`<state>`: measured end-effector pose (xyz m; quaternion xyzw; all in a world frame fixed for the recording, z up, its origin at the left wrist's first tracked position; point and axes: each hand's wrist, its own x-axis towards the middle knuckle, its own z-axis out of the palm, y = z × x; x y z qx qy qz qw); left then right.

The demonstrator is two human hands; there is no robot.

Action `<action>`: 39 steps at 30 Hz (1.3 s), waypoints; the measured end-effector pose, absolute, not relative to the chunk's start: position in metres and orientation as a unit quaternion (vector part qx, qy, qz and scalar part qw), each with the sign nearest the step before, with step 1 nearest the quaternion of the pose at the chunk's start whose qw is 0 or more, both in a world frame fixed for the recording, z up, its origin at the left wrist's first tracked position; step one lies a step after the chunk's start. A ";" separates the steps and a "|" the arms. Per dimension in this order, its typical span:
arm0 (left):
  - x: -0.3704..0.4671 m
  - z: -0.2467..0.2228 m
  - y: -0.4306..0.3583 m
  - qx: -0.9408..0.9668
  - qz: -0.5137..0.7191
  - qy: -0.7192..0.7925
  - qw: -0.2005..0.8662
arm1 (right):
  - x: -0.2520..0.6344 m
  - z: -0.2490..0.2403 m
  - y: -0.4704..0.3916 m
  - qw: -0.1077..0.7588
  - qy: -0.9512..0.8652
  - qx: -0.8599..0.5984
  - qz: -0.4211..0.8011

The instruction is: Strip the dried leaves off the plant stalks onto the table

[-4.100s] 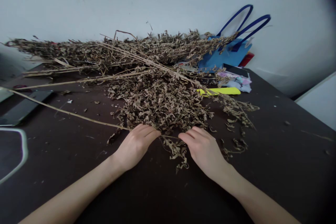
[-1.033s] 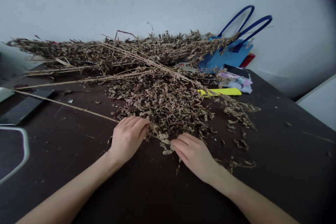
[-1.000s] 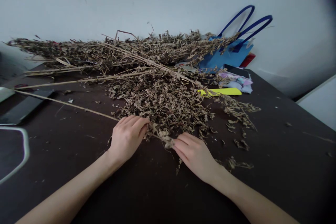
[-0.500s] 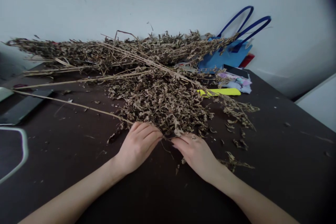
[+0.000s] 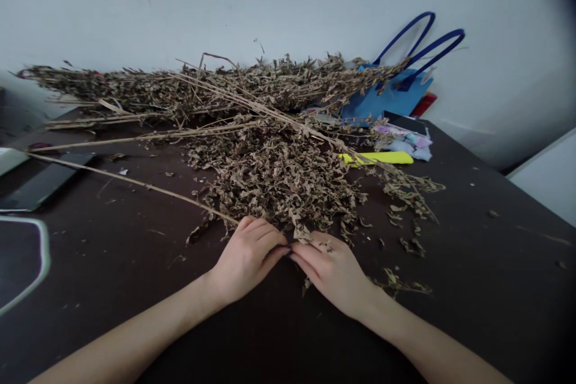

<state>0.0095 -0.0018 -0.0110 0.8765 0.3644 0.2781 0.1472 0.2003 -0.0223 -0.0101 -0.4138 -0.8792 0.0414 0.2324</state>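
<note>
A long dried plant stem [image 5: 171,190] runs from the left side of the table into my left hand [image 5: 252,255], whose fingers are closed around it. My right hand [image 5: 330,270] is closed on the leafy part of the same stem, with curled dry leaves [image 5: 300,233] showing at its fingers. The fingertips of both hands meet or nearly meet, and the bit of stem between them is hidden. Just beyond the hands spreads a loose pile of dried leaves [image 5: 274,174].
A big bundle of dried stalks [image 5: 180,93] lies along the wall. To the right are a yellow-handled tool [image 5: 387,158], a blue bag [image 5: 373,102] and a patterned cloth [image 5: 409,141]. A dark flat device [image 5: 49,180] and white cable [image 5: 44,246] lie left on the dark table [image 5: 112,288].
My left hand has moved right and slightly nearer to me, closing the gap to my right hand. The stem has shifted right with it.
</note>
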 end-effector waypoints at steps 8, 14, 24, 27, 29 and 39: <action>0.013 -0.008 -0.005 0.862 0.285 0.403 0.115 | 0.198 -0.008 -0.023 0.184 -0.899 -0.398 0.018; 0.013 -0.010 -0.005 0.859 0.270 0.422 0.102 | 0.197 -0.010 -0.023 0.170 -0.905 -0.389 0.000; 0.016 -0.006 -0.005 0.841 0.318 0.423 0.110 | 0.198 -0.007 -0.024 0.178 -0.905 -0.386 -0.010; 0.016 -0.006 -0.005 0.837 0.325 0.426 0.115 | 0.198 -0.007 -0.025 0.176 -0.906 -0.385 -0.012; 0.016 -0.005 -0.005 0.834 0.328 0.427 0.119 | 0.199 -0.006 -0.025 0.174 -0.907 -0.384 -0.013; 0.019 -0.009 -0.007 0.830 0.321 0.448 0.082 | 0.198 -0.006 -0.024 0.180 -0.905 -0.386 -0.010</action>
